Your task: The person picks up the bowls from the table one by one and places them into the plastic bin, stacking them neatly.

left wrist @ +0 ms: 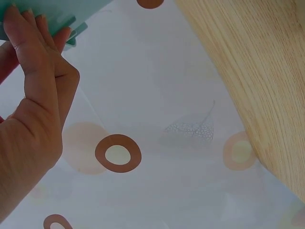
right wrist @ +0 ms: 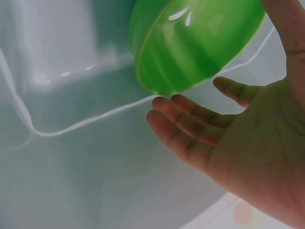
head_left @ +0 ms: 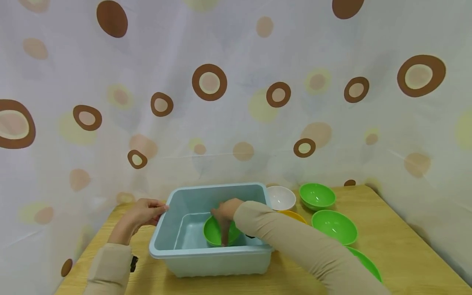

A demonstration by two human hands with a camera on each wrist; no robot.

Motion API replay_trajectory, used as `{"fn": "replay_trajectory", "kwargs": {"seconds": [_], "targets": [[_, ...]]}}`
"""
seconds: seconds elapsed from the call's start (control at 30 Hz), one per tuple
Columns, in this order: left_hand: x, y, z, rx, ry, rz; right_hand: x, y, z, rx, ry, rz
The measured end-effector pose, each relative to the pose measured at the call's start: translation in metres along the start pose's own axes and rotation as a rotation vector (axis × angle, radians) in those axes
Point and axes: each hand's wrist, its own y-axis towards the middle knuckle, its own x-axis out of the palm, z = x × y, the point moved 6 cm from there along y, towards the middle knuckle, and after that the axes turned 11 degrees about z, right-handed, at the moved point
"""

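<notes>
One green bowl [head_left: 217, 234], glossy plastic with a smooth round wall, stands tilted on its edge inside the pale blue tub [head_left: 173, 233] on the table [head_left: 405, 254]. Right hand [head_left: 226, 211] reaches into the tub, its grip loose: fingers [right wrist: 190, 126] spread and nearly straight beside the bowl, thumb at its rim. Left hand [head_left: 145, 213] grips the tub's left rim, fingers curled over it.
</notes>
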Motion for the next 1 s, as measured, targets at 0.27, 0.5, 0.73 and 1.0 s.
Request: {"fn": "replay_trajectory", "kwargs": {"seconds": [0.27,0.5,0.73,1.0], "targets": [[-0.003,-0.002,0.004,0.009,0.020,-0.002,-0.013,-0.005,0.004,-0.077,0.085,-0.017],[-0.002,-0.003,0.003,0.003,0.016,-0.006,-0.047,-0.019,-0.001,-0.190,0.160,-0.003],[-0.004,-0.002,0.002,-0.004,0.015,-0.002,-0.089,-0.040,0.018,-0.243,0.288,0.106],[-0.004,-0.001,0.002,-0.002,0.017,-0.004,-0.116,-0.073,0.054,-0.308,0.467,0.271]]}}
